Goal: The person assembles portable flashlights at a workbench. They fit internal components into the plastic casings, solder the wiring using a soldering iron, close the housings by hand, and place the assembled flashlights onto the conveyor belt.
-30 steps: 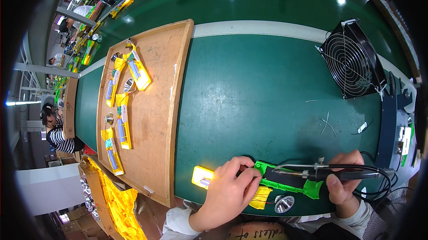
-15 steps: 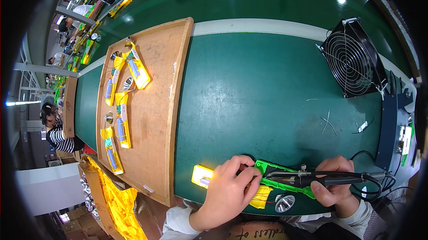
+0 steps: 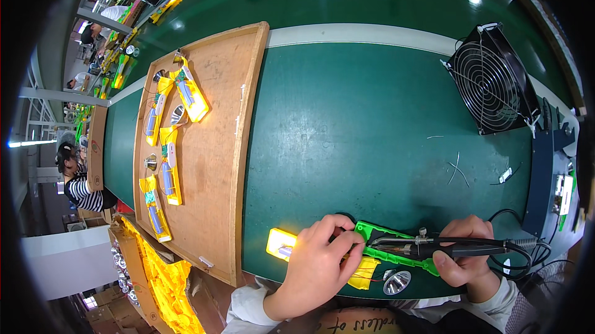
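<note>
My right hand (image 3: pixel 466 259) is wrapped round a black soldering iron (image 3: pixel 462 249), which has a metal feed tube clamped along it. The iron's tip points left into a green plastic casing half (image 3: pixel 374 232) lying on the bench. At the casing's left end my left hand (image 3: pixel 319 262) has thumb and fingers pressed together; what they pinch is hidden. Partly under my left hand lies a yellow casing (image 3: pixel 280 242) with a lit glow and a blue cell. A silver reflector cup (image 3: pixel 396 282) with thin red wires rests just below the green casing.
To the left, a wooden tray (image 3: pixel 214 166) holds several yellow casings with cells and reflectors. A black fan (image 3: pixel 493 83) stands at the far right. Wire scraps (image 3: pixel 457 169) lie on the green bench (image 3: pixel 347 129). A box of yellow parts (image 3: pixel 164 284) sits lower left; a striped-sleeved person (image 3: pixel 83 191) is beyond.
</note>
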A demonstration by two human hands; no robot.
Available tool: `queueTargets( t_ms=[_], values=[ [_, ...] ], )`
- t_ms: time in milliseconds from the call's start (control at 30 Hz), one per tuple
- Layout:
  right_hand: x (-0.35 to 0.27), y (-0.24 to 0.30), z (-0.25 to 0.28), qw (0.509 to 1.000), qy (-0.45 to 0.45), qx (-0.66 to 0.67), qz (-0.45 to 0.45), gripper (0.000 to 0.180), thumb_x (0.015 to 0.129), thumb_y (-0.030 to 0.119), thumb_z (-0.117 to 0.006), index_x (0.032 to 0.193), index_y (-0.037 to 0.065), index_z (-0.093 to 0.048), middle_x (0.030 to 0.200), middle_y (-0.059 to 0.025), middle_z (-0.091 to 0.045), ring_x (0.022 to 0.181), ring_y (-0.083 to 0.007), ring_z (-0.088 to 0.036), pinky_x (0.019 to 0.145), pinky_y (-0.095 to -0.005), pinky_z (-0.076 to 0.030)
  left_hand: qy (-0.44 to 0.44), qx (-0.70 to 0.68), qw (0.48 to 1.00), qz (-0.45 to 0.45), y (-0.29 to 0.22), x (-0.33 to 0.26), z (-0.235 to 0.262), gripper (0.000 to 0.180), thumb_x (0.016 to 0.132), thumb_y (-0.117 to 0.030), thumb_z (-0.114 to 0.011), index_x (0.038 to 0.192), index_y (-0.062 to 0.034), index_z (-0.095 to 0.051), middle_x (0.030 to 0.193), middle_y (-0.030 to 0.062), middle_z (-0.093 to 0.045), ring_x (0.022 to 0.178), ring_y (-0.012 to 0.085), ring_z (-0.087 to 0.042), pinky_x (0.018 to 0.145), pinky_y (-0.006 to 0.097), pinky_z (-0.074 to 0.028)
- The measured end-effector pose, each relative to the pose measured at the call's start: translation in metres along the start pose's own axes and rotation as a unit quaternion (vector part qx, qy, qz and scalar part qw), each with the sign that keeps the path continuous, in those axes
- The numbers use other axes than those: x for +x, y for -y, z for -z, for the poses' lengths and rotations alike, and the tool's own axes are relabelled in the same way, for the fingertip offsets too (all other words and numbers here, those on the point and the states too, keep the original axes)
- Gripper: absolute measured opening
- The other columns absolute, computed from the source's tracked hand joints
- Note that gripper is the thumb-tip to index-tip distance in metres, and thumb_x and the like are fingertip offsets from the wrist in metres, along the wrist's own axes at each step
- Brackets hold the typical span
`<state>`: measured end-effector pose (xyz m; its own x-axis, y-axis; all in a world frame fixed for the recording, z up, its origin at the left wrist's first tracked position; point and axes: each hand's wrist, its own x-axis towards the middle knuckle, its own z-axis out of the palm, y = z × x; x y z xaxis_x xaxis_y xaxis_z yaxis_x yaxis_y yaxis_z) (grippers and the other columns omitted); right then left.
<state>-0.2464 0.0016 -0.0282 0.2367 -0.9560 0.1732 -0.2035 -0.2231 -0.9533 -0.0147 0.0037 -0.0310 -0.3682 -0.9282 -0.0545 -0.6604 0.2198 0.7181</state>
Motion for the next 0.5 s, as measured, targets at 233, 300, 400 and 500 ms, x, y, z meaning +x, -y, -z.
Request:
queueTargets(
  t_ms=[233,300,400,500],
  values=[
    [-0.0014,-0.0018,0.0004,1.0,-0.013,0.011,0.0,0.025,0.06,0.01,-0.067,0.072,0.004,-0.046,0.054,-0.0055,-0.055,0.04,-0.0119,-0.05,0.039,-0.0206,-0.039,-0.013,0.0,1.0,-0.001,0.0006,0.0008,-0.0001,0.008,0.067,-0.004,-0.064,0.073,-0.0043,-0.059,0.083,0.0057,-0.05,0.063,0.0185,-0.054,0.057,0.029,-0.043],
    [-0.0025,-0.0008,0.0014,1.0,-0.022,0.016,-0.005,0.024,0.061,0.01,-0.067,0.072,0.004,-0.046,0.054,-0.0052,-0.055,0.04,-0.0115,-0.05,0.039,-0.0205,-0.039,-0.013,-0.003,1.0,-0.004,-0.0004,0.0016,-0.0002,0.008,0.067,-0.004,-0.064,0.073,-0.0043,-0.059,0.083,0.0056,-0.05,0.063,0.0186,-0.053,0.056,0.029,-0.042],
    [-0.0035,0.0001,0.0033,0.999,-0.03,0.017,-0.009,0.024,0.061,0.01,-0.067,0.072,0.004,-0.046,0.054,-0.005,-0.055,0.041,-0.0106,-0.05,0.039,-0.0202,-0.039,-0.011,-0.007,1.0,-0.005,-0.003,0.0037,0.0006,0.008,0.067,-0.004,-0.064,0.073,-0.0042,-0.058,0.083,0.0055,-0.05,0.062,0.0189,-0.053,0.056,0.03,-0.042],
    [-0.0032,-0.002,0.0009,0.999,-0.037,0.029,-0.007,0.024,0.062,0.01,-0.066,0.072,0.003,-0.046,0.055,-0.0062,-0.055,0.041,-0.0106,-0.05,0.039,-0.0202,-0.039,-0.013,0.001,1.0,-0.001,-0.0018,0.0028,0.0012,0.008,0.067,-0.004,-0.064,0.072,-0.0042,-0.058,0.083,0.0055,-0.051,0.061,0.0193,-0.052,0.055,0.03,-0.042]
  ],
)
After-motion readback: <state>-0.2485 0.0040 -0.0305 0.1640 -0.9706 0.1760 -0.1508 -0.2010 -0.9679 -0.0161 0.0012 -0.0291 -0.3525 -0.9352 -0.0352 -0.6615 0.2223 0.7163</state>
